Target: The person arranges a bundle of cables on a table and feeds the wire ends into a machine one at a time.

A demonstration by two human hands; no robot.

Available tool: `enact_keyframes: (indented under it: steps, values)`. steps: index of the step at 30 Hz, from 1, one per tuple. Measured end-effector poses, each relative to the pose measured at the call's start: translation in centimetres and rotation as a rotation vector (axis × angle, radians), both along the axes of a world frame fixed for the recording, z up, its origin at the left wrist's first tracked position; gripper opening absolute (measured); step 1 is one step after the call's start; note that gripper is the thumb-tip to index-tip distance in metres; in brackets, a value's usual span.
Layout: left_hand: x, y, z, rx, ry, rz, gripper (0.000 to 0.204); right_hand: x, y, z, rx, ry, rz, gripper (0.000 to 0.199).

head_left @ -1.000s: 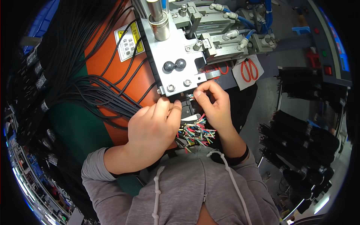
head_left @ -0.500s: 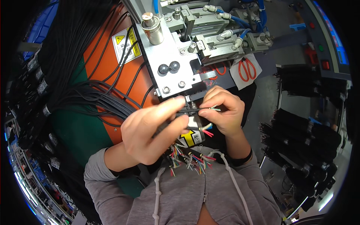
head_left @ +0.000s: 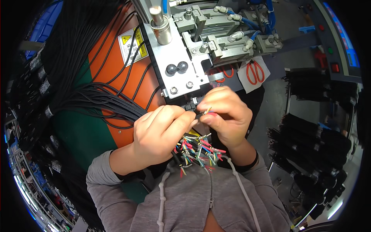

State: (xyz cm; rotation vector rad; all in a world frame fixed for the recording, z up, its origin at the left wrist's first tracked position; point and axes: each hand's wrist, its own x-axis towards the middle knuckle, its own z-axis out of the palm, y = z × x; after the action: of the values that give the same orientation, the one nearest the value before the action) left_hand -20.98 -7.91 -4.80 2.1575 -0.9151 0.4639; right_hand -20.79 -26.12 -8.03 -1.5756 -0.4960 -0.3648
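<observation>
Workbench crowded with black cables and a metal press was what we looked down on. Nearest us, our grey hooded top (head_left: 201,201) filled the lower view. Just above it, a bunch of stripped coloured wire ends (head_left: 197,151) fanned out beneath our hands. Our left hand (head_left: 160,133) was curled shut around a bundle of black cables (head_left: 96,102). Our right hand (head_left: 226,114) was closed, thumb and forefinger pinching a single wire tip (head_left: 207,111), just below the press's grey metal plate (head_left: 176,58). Beyond lay an orange panel (head_left: 116,65) with a yellow warning label (head_left: 132,44), and red-handled scissors (head_left: 254,71) farther off.
</observation>
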Motion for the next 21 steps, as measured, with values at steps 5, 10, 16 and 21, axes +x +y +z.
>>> enact_keyframes:
  steps: [5,10,16,21]
  values:
    - [-0.4,0.1,-0.1,0.069,0.036,0.029,0.022,-0.9,0.2,0.9,-0.253,-0.142,-0.258,0.020]
    - [-0.4,0.1,-0.7,0.195,-0.079,0.060,0.026,-0.3,-1.9,1.9,-0.336,0.165,-0.012,0.014]
    - [-0.9,0.0,-0.6,0.340,-0.026,0.023,0.037,0.0,-2.4,0.4,-0.158,0.427,0.105,0.008]
    - [-0.7,-0.2,-1.3,0.469,-0.094,0.039,0.036,0.2,-1.5,-0.6,-0.347,0.238,-0.046,0.008]
